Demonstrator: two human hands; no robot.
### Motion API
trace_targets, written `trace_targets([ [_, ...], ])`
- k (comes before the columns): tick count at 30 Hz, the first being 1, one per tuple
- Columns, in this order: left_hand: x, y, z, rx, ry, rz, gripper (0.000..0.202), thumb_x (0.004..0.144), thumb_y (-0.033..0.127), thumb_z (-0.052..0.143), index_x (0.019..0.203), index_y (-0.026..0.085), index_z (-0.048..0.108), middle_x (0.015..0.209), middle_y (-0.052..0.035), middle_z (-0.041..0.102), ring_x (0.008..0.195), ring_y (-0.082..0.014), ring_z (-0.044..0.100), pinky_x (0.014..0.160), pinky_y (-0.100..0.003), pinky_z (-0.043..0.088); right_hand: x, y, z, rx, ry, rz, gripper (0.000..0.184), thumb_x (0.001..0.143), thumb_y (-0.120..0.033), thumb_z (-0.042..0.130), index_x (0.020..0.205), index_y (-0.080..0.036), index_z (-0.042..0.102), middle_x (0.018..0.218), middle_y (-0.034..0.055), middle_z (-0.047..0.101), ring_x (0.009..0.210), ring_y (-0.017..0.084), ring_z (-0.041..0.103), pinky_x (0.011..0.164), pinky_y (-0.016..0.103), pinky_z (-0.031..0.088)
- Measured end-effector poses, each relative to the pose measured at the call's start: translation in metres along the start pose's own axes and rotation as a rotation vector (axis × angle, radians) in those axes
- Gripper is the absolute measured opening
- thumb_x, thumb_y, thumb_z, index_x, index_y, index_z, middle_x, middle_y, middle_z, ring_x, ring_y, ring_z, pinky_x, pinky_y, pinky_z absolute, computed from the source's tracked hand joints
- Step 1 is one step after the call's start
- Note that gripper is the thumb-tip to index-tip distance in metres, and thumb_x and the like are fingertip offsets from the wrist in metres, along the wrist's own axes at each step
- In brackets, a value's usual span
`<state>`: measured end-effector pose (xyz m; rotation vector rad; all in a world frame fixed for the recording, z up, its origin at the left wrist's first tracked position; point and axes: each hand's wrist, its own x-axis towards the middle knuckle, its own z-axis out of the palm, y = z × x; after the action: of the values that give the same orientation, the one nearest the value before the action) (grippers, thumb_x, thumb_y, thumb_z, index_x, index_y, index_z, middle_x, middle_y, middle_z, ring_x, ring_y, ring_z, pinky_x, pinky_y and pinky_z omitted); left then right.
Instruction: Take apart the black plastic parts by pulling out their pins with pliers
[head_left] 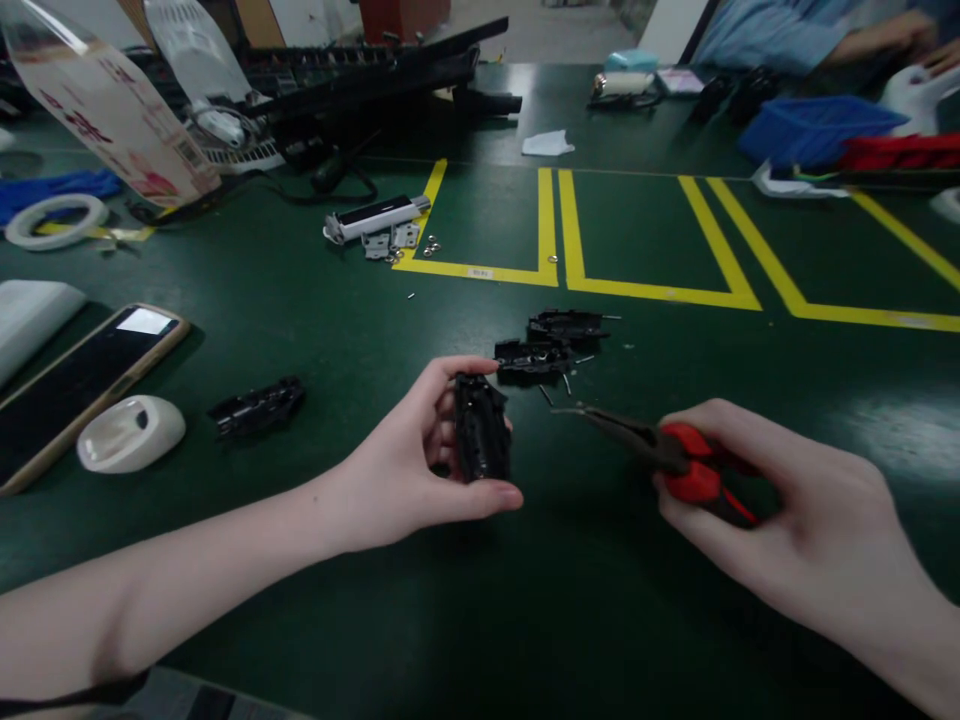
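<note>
My left hand (431, 450) grips a black plastic housing part (481, 430) between thumb and fingers, holding it above the green table. In my right hand (787, 490) are long-nose pliers (679, 460) with red handles, their jaws pointing left. A thin metal pin (568, 410) shows at the jaw tips. Just beyond my left hand lie two similar black parts, a nearer one (529, 357) and a farther one (566, 324), with several thin metal pins beside them. Another black part (257, 407) rests to the left of my left hand.
At left lie a phone (82, 385), a white oval shell (131, 433) and a tape roll (56, 220). A bottle (112, 110) stands behind. Metal brackets (390, 240) and small rings sit near yellow tape. At far right, another person's hands are beside a blue bin (817, 130).
</note>
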<state>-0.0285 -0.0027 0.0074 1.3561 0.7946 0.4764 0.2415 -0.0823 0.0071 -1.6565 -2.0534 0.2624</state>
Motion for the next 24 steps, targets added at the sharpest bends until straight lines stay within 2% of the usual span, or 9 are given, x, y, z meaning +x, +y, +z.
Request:
trace_targets([
  [2, 0.001, 0.000, -0.002, -0.107, 0.011, -0.014, 0.081, 0.072, 0.015, 0.081, 0.136, 0.034, 0.036, 0.120, -0.0034, 0.059, 0.094, -0.0169, 0.067, 0.075, -0.028, 0.060, 0.004, 0.009, 0.000, -0.017, -0.055, 0.034, 0.020, 0.079, -0.039, 0.062, 0.093, -0.024, 0.061, 0.081, 0.0034, 0.067, 0.064, 0.019, 0.062, 0.052, 0.031, 0.048],
  [4, 0.002, 0.000, -0.003, -0.177, 0.030, -0.014, 0.084, 0.071, 0.012, 0.081, 0.138, 0.035, 0.036, 0.125, -0.0041, 0.059, 0.090, -0.0156, 0.067, 0.072, -0.026, 0.060, 0.007, 0.014, 0.001, -0.067, -0.053, 0.044, 0.022, 0.079, -0.038, 0.061, 0.094, -0.023, 0.063, 0.084, 0.0050, 0.068, 0.068, 0.021, 0.064, 0.055, 0.033, 0.051],
  [8, 0.002, 0.001, -0.003, -0.222, 0.029, -0.031, 0.076, 0.074, 0.011, 0.079, 0.136, 0.033, 0.039, 0.124, -0.0039, 0.060, 0.095, -0.0162, 0.068, 0.076, -0.026, 0.060, 0.009, 0.016, -0.002, -0.134, -0.088, 0.088, 0.026, 0.077, -0.041, 0.060, 0.094, -0.022, 0.065, 0.085, 0.0052, 0.069, 0.070, 0.022, 0.066, 0.056, 0.035, 0.053],
  [11, 0.002, 0.001, -0.004, -0.221, 0.025, -0.033, 0.068, 0.078, 0.011, 0.076, 0.133, 0.031, 0.041, 0.122, -0.0031, 0.060, 0.098, -0.0156, 0.067, 0.079, -0.023, 0.059, 0.009, 0.019, -0.008, -0.193, -0.109, 0.106, 0.027, 0.076, -0.043, 0.059, 0.092, -0.023, 0.065, 0.082, 0.0039, 0.069, 0.065, 0.022, 0.065, 0.052, 0.034, 0.053],
  [14, 0.002, -0.001, -0.006, -0.159, -0.011, -0.033, 0.057, 0.084, 0.013, 0.071, 0.131, 0.031, 0.044, 0.119, -0.0018, 0.061, 0.092, -0.0120, 0.067, 0.078, -0.022, 0.060, 0.010, 0.024, -0.013, -0.290, -0.097, 0.061, 0.030, 0.074, -0.048, 0.057, 0.092, -0.025, 0.065, 0.084, 0.0038, 0.070, 0.066, 0.023, 0.065, 0.050, 0.036, 0.053],
  [17, 0.003, -0.005, -0.008, -0.041, -0.041, -0.008, 0.046, 0.087, 0.017, 0.067, 0.127, 0.031, 0.050, 0.121, -0.0007, 0.061, 0.089, -0.0108, 0.068, 0.081, -0.026, 0.061, 0.011, 0.029, -0.014, -0.325, -0.089, 0.038, 0.031, 0.075, -0.049, 0.055, 0.092, -0.025, 0.064, 0.083, 0.0036, 0.069, 0.066, 0.023, 0.065, 0.050, 0.037, 0.052],
  [21, 0.003, -0.007, -0.011, 0.128, -0.042, -0.010, 0.040, 0.088, 0.025, 0.067, 0.126, 0.028, 0.053, 0.115, -0.0017, 0.066, 0.096, -0.0167, 0.069, 0.084, -0.033, 0.061, 0.013, 0.029, -0.012, -0.300, -0.060, 0.044, 0.032, 0.075, -0.051, 0.055, 0.091, -0.024, 0.063, 0.082, 0.0042, 0.068, 0.066, 0.023, 0.064, 0.049, 0.035, 0.051],
  [24, 0.003, -0.006, -0.014, 0.199, -0.065, 0.003, 0.045, 0.089, 0.027, 0.066, 0.132, 0.027, 0.052, 0.111, -0.0035, 0.068, 0.097, -0.0187, 0.069, 0.083, -0.035, 0.061, 0.014, 0.028, -0.010, -0.299, -0.014, -0.004, 0.032, 0.077, -0.047, 0.056, 0.096, -0.022, 0.063, 0.087, 0.0062, 0.068, 0.074, 0.025, 0.065, 0.056, 0.038, 0.053],
])
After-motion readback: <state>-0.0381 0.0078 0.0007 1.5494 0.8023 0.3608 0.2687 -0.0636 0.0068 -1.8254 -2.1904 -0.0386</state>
